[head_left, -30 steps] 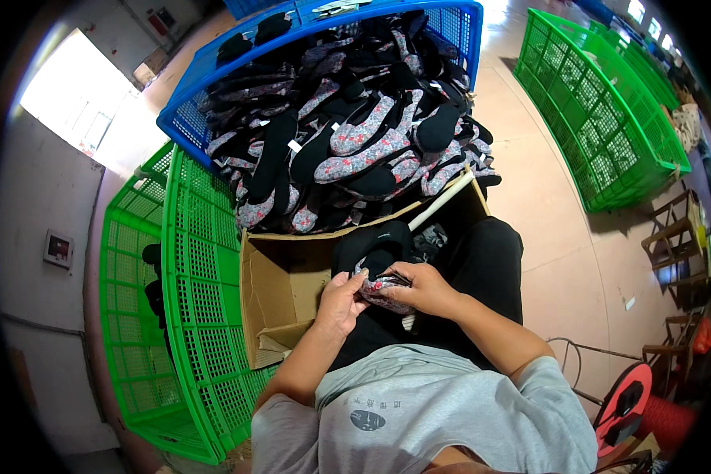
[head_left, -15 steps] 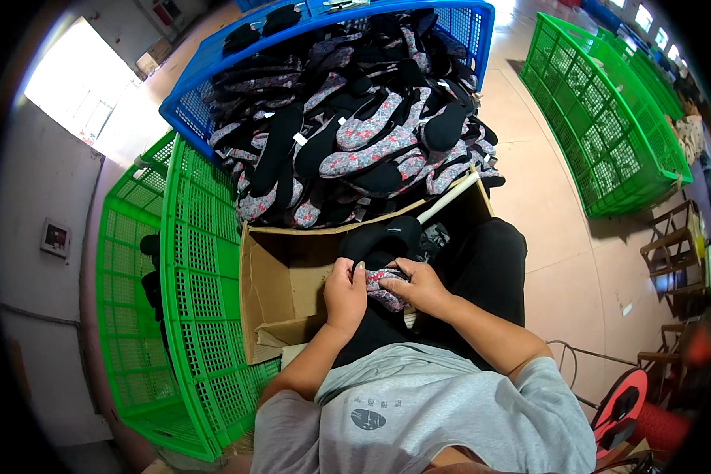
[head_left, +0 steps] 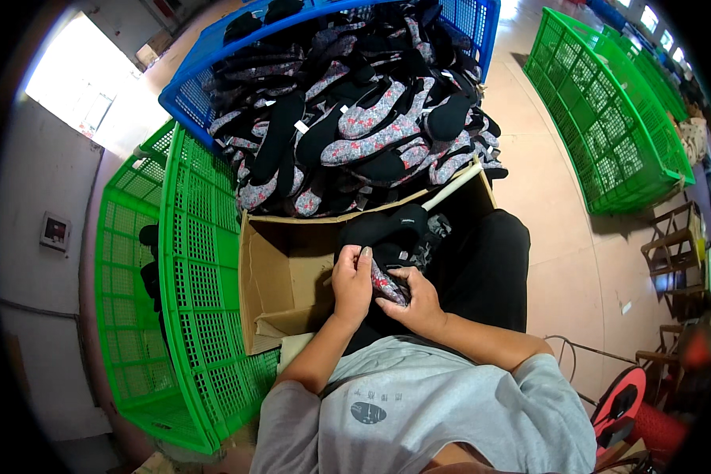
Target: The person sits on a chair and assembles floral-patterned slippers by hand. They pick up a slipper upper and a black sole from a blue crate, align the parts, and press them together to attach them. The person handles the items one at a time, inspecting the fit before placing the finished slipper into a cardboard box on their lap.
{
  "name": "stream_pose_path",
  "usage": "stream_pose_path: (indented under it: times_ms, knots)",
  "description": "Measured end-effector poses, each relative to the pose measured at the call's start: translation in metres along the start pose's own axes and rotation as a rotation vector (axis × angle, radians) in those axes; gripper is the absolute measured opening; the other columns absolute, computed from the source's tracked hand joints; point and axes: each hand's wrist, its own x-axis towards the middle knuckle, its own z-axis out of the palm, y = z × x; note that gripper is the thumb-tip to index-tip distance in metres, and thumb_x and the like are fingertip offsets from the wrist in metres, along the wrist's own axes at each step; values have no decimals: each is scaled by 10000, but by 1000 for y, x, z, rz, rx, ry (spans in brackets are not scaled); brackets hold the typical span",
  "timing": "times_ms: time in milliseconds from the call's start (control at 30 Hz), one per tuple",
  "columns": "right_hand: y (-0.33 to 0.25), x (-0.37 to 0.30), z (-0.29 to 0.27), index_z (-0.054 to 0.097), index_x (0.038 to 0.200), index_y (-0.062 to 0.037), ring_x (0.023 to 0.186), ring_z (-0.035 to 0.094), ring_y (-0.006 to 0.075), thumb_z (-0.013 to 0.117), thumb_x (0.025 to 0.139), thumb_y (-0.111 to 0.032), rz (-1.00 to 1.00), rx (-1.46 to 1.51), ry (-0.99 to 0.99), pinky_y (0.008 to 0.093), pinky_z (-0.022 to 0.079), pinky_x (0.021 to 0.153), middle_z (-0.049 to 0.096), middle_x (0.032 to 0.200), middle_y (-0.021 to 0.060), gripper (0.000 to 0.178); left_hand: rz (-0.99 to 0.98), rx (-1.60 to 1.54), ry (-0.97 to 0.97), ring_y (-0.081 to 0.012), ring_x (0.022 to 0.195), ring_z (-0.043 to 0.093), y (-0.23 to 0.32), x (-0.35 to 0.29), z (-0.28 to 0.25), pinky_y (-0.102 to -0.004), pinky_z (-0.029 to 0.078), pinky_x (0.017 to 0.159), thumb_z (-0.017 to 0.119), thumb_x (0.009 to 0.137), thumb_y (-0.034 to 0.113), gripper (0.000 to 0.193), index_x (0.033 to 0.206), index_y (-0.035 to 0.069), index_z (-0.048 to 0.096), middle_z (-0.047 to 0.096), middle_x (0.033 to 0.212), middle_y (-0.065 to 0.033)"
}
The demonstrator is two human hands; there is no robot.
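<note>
In front of my lap, my left hand (head_left: 351, 284) grips a soft cloth slipper (head_left: 389, 284) with grey-and-red floral fabric and black parts. Its thumb points up along the patterned edge. On the other side, my right hand (head_left: 415, 302) has its thumb and fingers closed on the same slipper, which is bent and tilted between the hands. Just beyond lies a curved black cloth piece (head_left: 371, 229); whether it joins the held slipper I cannot tell. Past that, a large pile of similar black and floral slippers (head_left: 371, 150) spills toward me, some with small white tags.
An open cardboard box (head_left: 265, 272) stands at my left knee, with a pale tube (head_left: 453, 186) at its far right side. A blue crate (head_left: 188, 99) backs the pile. Green crates (head_left: 205, 292) line my left; another green crate (head_left: 608, 118) stands far right, near wooden stools (head_left: 671, 237).
The floral part between my hands has turned from lying crosswise to a steeper slant. My right hand has shifted slightly down and its grip has changed; my left hand is a little higher and further right.
</note>
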Motion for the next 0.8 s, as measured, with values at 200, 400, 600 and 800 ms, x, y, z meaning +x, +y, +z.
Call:
stream_pose_path:
  times_ms: [200, 400, 600, 800]
  knots:
    - [4, -9, 5, 598, 1259, -85, 857, 631, 308, 841, 702, -300, -96, -115, -7, 391, 521, 764, 657, 1000, 135, 645, -158, -352, -49, -60, 747, 490, -5, 5, 3, -236, 431, 682, 573, 1011, 183, 157, 943, 43, 556, 560, 831, 9]
    - [8, -11, 4, 581, 1273, -61, 943, 641, 277, 815, 760, -261, -36, 71, -53, 352, 513, 849, 661, 1145, 159, 598, -155, -358, -82, -44, 752, 487, -6, 5, 1, -216, 427, 683, 554, 1024, 172, 131, 969, 53, 546, 556, 847, 19]
    - [5, 0, -12, 563, 1166, -1, 1148, 576, 174, 698, 902, -140, 254, 613, -146, 324, 431, 1014, 622, 1246, 141, 327, 40, -238, -94, -50, 748, 448, 4, 3, -1, -219, 407, 668, 569, 1019, 176, 153, 947, 46, 534, 520, 830, 30]
    - [-8, 25, -30, 616, 1023, -39, 857, 552, 71, 729, 885, -145, 373, 515, -233, 237, 457, 766, 612, 961, 11, 208, 272, -34, -45, -41, 797, 438, 25, 14, -6, -200, 395, 691, 544, 1026, 128, 115, 969, 32, 513, 490, 881, 30]
